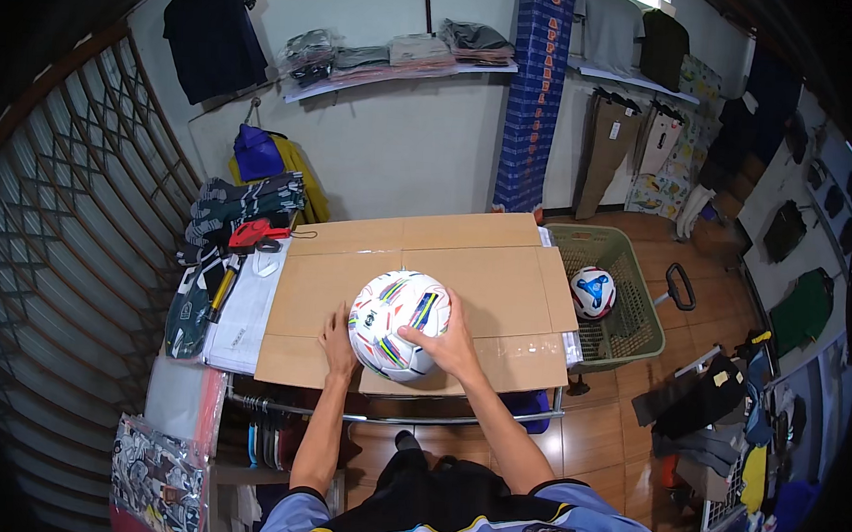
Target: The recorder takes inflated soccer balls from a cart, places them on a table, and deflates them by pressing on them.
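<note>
A white soccer ball [387, 322] with multicoloured streaks is between my two hands, over a flattened cardboard sheet [482, 291] on the table. My right hand [451, 343] grips the ball's right side, its thumb across the front and its fingers around the far edge. At the ball's left side is my left hand [339, 341], fingers slightly spread; part of it is hidden, and I cannot tell how firmly it presses. Whether the ball rests on the cardboard or is held just above it is unclear.
Right of the table stands an olive plastic basket [628, 341] holding a second ball [593, 292]. Folded clothes [245, 202], a red tape dispenser [258, 234] and a yellow-black cutter knife [224, 288] lie at the left. A metal rail [389, 417] runs along the table's near edge.
</note>
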`<action>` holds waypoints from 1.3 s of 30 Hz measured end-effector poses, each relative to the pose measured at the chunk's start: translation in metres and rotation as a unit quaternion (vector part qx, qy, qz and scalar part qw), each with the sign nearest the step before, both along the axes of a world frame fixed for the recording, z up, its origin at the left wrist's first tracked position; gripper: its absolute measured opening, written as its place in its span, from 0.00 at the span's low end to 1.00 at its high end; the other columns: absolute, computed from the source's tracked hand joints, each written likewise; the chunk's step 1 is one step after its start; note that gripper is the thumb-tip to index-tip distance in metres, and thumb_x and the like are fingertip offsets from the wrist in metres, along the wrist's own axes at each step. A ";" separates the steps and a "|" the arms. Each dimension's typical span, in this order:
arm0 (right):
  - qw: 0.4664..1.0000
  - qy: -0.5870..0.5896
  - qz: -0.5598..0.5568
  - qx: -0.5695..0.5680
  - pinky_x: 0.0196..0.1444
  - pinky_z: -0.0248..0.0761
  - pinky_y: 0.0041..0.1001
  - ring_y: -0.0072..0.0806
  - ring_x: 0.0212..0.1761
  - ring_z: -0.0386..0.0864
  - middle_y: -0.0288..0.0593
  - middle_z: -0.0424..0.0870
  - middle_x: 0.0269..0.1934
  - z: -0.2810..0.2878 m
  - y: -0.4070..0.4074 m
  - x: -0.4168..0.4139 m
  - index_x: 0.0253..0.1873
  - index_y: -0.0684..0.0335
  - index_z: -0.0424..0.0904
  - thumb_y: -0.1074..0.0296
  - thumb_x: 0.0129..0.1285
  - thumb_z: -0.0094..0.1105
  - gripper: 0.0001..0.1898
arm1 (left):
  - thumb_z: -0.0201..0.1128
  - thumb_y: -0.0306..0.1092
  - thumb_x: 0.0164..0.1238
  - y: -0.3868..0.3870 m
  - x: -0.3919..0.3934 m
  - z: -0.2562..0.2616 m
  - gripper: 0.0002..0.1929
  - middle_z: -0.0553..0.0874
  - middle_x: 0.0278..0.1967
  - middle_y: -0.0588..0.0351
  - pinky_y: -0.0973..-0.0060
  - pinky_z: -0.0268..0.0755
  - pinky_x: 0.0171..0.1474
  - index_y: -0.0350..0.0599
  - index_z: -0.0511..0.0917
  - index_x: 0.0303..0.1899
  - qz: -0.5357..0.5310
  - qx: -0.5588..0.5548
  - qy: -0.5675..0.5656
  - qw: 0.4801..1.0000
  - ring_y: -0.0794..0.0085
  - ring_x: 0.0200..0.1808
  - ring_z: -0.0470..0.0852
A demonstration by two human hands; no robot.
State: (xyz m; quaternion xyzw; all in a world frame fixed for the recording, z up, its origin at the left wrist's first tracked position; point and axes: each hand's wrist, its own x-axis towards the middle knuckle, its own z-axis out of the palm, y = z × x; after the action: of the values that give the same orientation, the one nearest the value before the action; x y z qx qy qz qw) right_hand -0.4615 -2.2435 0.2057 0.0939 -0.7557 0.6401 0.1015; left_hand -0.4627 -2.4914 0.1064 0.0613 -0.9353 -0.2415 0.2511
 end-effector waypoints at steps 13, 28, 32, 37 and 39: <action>1.000 0.017 0.011 -0.008 0.71 0.69 0.39 0.43 0.67 0.75 0.60 0.73 0.65 0.001 -0.002 0.001 0.74 0.76 0.58 0.52 0.46 0.88 0.58 | 0.65 0.37 0.68 -0.025 -0.009 -0.013 0.23 0.84 0.62 0.38 0.47 0.53 0.78 0.38 0.82 0.62 -0.110 0.240 -0.021 0.964 0.41 0.72 0.73; 1.000 0.019 0.007 -0.002 0.72 0.68 0.41 0.45 0.68 0.74 0.61 0.72 0.65 0.000 0.003 0.003 0.75 0.75 0.58 0.50 0.46 0.88 0.59 | 0.66 0.62 0.62 -0.024 -0.018 -0.013 0.47 0.53 0.84 0.44 0.33 0.41 0.79 0.58 0.60 0.81 -0.126 -0.236 -0.256 0.929 0.38 0.84 0.43; 0.999 0.026 0.017 -0.032 0.72 0.68 0.40 0.43 0.68 0.75 0.60 0.74 0.65 -0.003 0.004 0.002 0.75 0.75 0.59 0.51 0.47 0.88 0.58 | 0.67 0.62 0.61 -0.028 -0.035 -0.019 0.48 0.52 0.84 0.44 0.33 0.40 0.79 0.59 0.60 0.81 -0.132 -0.215 -0.253 0.934 0.38 0.84 0.43; 1.000 0.028 0.005 -0.012 0.72 0.68 0.39 0.43 0.68 0.74 0.60 0.73 0.65 -0.005 0.005 0.005 0.75 0.75 0.59 0.52 0.47 0.88 0.57 | 0.69 0.53 0.64 -0.030 -0.031 -0.029 0.41 0.68 0.76 0.41 0.38 0.53 0.76 0.47 0.67 0.76 -0.137 -0.161 -0.103 0.972 0.41 0.79 0.60; 0.999 0.031 0.006 -0.011 0.72 0.68 0.39 0.43 0.68 0.74 0.60 0.73 0.65 -0.006 0.006 0.005 0.75 0.75 0.59 0.52 0.47 0.88 0.58 | 0.68 0.46 0.67 -0.029 -0.037 -0.021 0.35 0.75 0.70 0.41 0.44 0.59 0.73 0.44 0.70 0.73 -0.164 0.001 -0.047 0.985 0.44 0.75 0.67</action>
State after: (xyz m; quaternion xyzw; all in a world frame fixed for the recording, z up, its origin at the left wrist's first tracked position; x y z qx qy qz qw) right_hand -0.4568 -2.2374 0.1997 0.1174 -0.7447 0.6456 0.1223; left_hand -0.4999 -2.5208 0.0858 -0.0810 -0.9434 -0.2767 0.1637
